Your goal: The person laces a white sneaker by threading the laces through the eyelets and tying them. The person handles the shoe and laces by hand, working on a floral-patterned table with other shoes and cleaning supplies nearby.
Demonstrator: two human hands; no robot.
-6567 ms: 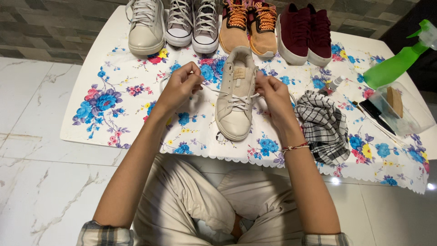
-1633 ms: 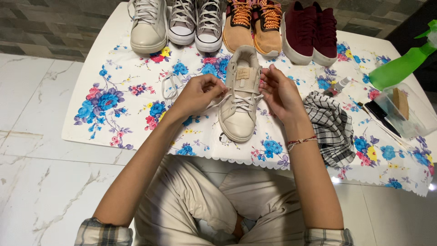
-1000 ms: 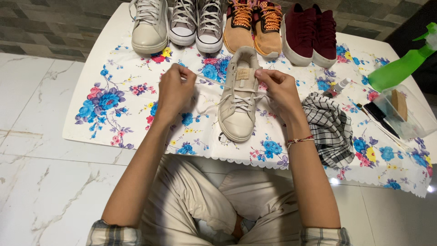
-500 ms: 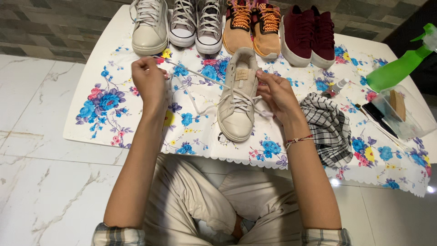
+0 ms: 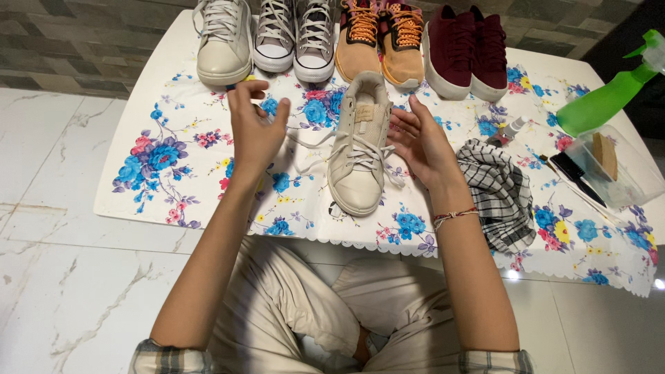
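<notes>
A beige sneaker (image 5: 357, 166) lies toe toward me on the flowered cloth (image 5: 173, 152) that covers a low white table. Its white shoelace (image 5: 312, 138) trails loose from the eyelets out to the left. My left hand (image 5: 253, 128) is raised left of the shoe, fingers curled, with the lace running into it. On the other side of the shoe is my right hand (image 5: 424, 144), fingers spread, fingertips at the shoe's collar, holding nothing that I can see.
Along the table's far edge stand an off-white sneaker (image 5: 222, 41), a grey pair (image 5: 294, 34), a tan pair with orange laces (image 5: 381, 41) and a maroon pair (image 5: 467, 48). A checked cloth (image 5: 499, 194), green spray bottle (image 5: 603, 104) and clear tub (image 5: 616, 166) lie right.
My left hand, which had drawn the lace far out to the left, has come back a little toward the shoe. My right hand has let go of the laces and spread its fingers.
</notes>
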